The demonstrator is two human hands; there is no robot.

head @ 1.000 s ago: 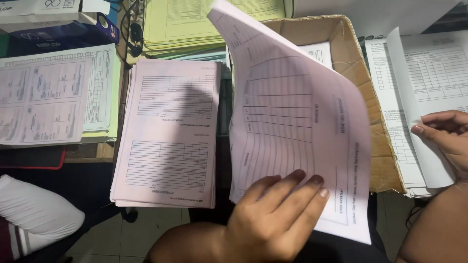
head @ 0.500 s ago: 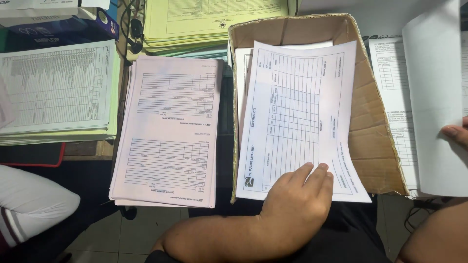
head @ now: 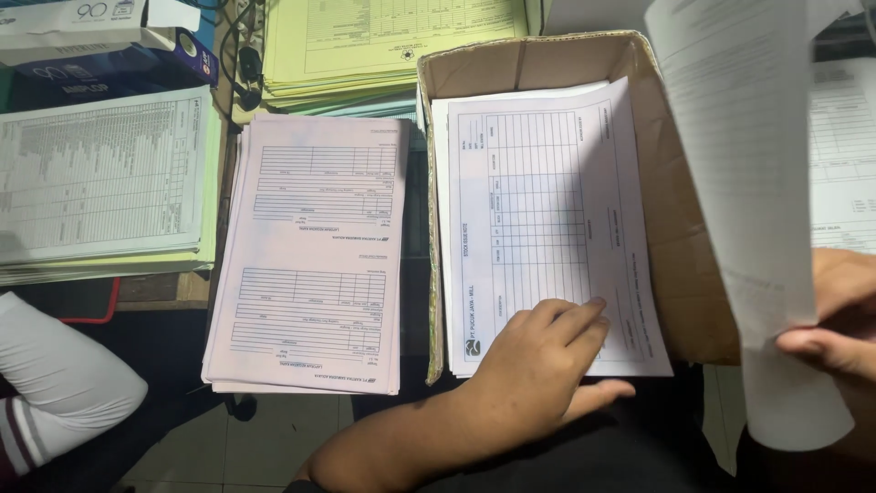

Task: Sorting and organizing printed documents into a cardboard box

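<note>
I have my left hand (head: 534,370) flat on the pink form (head: 547,219) lying in the box (head: 680,265), fingers spread, gripping nothing. My right hand (head: 835,319), right of the box, pinches a raised sheet (head: 748,183); I judge sorting is underway, and the sheet next needs its matching pile.

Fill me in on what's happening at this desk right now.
A person is sorting printed forms. Their left hand rests flat on a pale pink form lying on top of the sheets in a cardboard box. Their right hand holds a white sheet up in the air beside the box, pinched near its lower edge. A pink stack of forms lies left of the box, with yellow forms behind it.
</note>
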